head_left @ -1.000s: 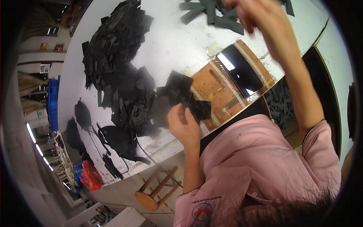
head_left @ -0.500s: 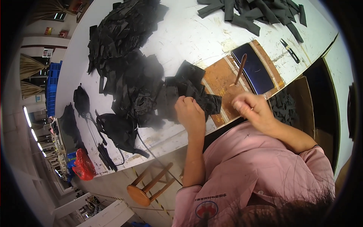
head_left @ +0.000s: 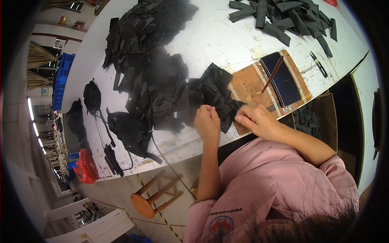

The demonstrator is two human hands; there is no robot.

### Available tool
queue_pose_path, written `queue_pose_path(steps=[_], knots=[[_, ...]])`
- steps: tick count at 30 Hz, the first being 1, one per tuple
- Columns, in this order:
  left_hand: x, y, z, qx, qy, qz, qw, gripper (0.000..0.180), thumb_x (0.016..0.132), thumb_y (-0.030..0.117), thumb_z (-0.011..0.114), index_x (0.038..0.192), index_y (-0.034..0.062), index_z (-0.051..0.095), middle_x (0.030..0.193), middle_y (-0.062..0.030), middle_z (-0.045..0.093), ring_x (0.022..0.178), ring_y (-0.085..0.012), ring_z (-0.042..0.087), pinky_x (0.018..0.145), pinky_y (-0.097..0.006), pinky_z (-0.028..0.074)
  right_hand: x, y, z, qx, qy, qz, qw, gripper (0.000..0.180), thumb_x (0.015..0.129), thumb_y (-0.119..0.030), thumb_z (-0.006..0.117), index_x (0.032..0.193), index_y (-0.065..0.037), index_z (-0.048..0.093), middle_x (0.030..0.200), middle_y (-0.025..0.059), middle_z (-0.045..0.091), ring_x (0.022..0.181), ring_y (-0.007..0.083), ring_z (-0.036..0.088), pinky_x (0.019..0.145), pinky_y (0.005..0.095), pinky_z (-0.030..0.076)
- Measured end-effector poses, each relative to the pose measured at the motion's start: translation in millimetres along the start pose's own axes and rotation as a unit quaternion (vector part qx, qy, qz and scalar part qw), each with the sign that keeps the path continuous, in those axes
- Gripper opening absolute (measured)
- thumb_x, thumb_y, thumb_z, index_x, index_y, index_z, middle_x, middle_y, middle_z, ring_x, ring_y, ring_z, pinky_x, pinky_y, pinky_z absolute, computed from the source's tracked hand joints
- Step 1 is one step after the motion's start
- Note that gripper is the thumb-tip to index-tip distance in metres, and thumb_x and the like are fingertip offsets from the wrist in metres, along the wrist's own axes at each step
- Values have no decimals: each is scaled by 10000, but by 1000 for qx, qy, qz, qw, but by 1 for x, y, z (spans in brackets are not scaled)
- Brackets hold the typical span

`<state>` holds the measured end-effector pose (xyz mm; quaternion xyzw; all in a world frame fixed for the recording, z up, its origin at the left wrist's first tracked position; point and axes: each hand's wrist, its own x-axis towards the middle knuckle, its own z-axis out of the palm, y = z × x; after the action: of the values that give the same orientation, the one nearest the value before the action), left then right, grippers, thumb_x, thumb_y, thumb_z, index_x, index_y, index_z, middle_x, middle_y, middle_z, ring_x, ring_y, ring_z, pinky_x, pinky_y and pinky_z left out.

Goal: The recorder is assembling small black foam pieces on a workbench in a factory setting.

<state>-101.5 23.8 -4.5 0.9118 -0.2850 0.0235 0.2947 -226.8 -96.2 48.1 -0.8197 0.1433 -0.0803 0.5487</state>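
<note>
My left hand (head_left: 208, 123) is closed, its fingertips pinched on a black fabric piece (head_left: 216, 103) at the near end of a dark heap. My right hand (head_left: 259, 121) has its fingers curled together at the right edge of the same black fabric; whatever lies between them is hidden. Just beyond my right hand is a worn brown board (head_left: 244, 81), overlapped by the fabric on its left. A brown pointed stick (head_left: 273, 75) stands slanted over it, and a dark phone (head_left: 283, 81) lies on its right part.
A big heap of black fabric pieces (head_left: 142, 36) covers the table's left. Folded dark strips (head_left: 283, 18) lie at the far right, near a small cutter (head_left: 319, 65). A cardboard box (head_left: 330, 117) stands below the right edge, a wooden stool (head_left: 142, 205) below the front edge.
My right hand has moved left from over the board to the fabric's right edge, close to my left hand. The whole view has shifted slightly. My left hand keeps its pinch.
</note>
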Motion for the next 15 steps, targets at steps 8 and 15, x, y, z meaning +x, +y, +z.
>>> queue_pose_path(steps=[8, 15], knots=[[-9, -3, 0, -85, -8, 1, 996, 90, 747, 88, 559, 721, 14, 517, 652, -95, 507, 567, -247, 505, 535, -346, 396, 80, 33, 46, -121, 219, -48, 967, 153, 694, -105, 604, 766, 19, 550, 692, 181, 566, 675, 366, 547, 596, 416, 435], [-12, -15, 3, -162, -20, -39, 986, 74, 736, 68, 577, 747, 14, 529, 618, -77, 495, 523, -203, 476, 513, -309, 389, 75, 34, 31, 22, 179, 47, 982, 177, 663, -77, 639, 782, 9, 540, 690, 118, 536, 599, 258, 535, 546, 332, 420]])
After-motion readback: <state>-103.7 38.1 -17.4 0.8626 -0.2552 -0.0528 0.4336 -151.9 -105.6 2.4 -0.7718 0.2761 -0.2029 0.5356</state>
